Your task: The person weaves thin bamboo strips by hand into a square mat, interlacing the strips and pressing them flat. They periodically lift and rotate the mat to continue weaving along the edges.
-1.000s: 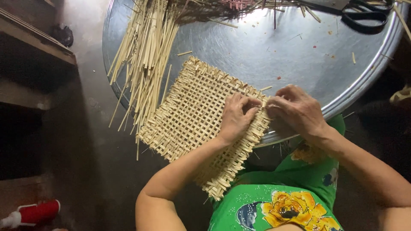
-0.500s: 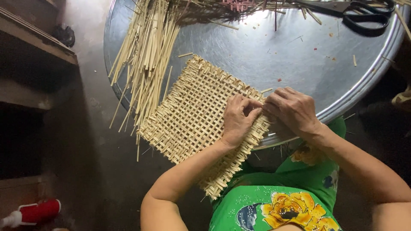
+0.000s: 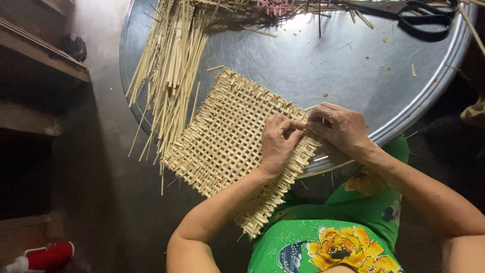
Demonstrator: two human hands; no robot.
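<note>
Both hands (image 3: 308, 134) pinch a strip at the woven mat's (image 3: 227, 141) edge.

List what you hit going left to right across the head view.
Red and white object on the floor → loose bamboo strips → woven mat → left hand → right hand → black scissors.
</note>
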